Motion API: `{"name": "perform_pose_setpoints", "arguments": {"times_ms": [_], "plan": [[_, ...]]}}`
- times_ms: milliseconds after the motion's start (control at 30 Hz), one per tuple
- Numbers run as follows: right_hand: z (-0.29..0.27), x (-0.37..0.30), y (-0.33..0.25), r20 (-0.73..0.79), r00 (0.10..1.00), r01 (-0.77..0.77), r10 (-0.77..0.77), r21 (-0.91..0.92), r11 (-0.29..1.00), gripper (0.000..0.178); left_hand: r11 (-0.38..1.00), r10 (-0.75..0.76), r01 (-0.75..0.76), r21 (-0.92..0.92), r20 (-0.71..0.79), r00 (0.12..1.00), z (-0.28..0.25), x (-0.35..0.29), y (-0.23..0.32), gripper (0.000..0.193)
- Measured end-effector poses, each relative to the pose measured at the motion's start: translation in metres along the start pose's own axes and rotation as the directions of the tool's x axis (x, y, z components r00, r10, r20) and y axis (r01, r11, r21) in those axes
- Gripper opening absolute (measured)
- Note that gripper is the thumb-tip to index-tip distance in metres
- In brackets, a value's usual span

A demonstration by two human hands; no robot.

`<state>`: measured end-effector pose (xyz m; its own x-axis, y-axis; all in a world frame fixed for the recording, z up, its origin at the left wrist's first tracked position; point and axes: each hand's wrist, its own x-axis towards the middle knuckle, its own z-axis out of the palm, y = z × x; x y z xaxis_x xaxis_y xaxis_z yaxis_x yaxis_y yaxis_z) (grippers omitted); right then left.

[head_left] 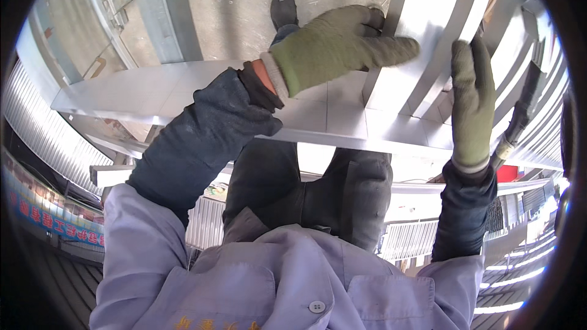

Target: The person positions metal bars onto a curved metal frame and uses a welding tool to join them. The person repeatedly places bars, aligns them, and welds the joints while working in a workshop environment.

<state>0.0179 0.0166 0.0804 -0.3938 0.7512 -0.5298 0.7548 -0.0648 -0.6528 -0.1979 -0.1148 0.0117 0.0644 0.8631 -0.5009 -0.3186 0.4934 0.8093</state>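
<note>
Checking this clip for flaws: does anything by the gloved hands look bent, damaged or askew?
Nothing stands out. The left hand and right hand, both in green gloves, rest on the upright silver metal panel above the flat silver metal sheet; no dents show.

A long blue banner sign with red and pale lettering (46, 217) is seen at the lower left edge, running slantwise below the corrugated metal sheeting (36, 128). A small red rectangular panel (506, 173), possibly a sign, is glimpsed at the right, just under the pale metal beam (342, 119); its face cannot be made out.
</note>
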Motion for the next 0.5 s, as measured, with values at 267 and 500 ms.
{"name": "perform_pose_setpoints", "arguments": {"times_ms": [267, 500], "plan": [[-0.086, -0.014, -0.012, -0.509, 0.848, 0.084, -0.146, -0.143, 0.986, 0.061, 0.687, -0.056, 0.441, 0.578, -0.563, 0.824, -0.016, -0.103, 0.053, 0.038], [-0.110, 0.015, 0.017, -0.422, 0.860, -0.037, -0.289, -0.614, 0.788, 0.090, 0.482, 0.304, 0.439, 0.758, -0.615, 0.728, 0.002, -0.124, 0.036, 0.033]]}}
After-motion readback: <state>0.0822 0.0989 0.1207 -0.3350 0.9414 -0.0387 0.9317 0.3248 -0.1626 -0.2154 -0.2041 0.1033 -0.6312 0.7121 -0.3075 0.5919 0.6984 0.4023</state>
